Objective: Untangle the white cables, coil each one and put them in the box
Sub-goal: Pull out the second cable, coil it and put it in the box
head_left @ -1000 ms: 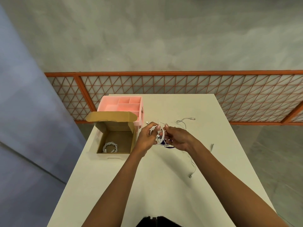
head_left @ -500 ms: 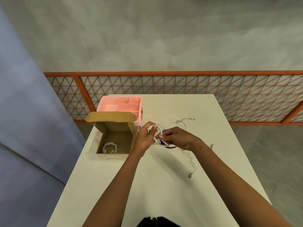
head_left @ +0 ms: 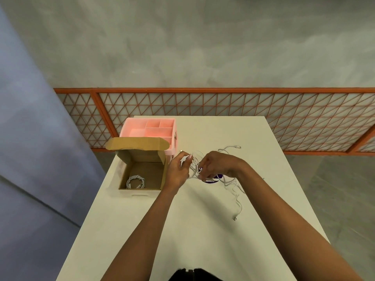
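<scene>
box [head_left: 142, 169] left of hands [head_left: 199, 168], coil [head_left: 135, 181] inside

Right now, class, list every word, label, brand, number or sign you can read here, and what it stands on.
None can be read: the cardboard box, pink organiser, white cables and table show no print.
The purple thing under the right hand is mostly hidden, so any marking there cannot be told.
</scene>
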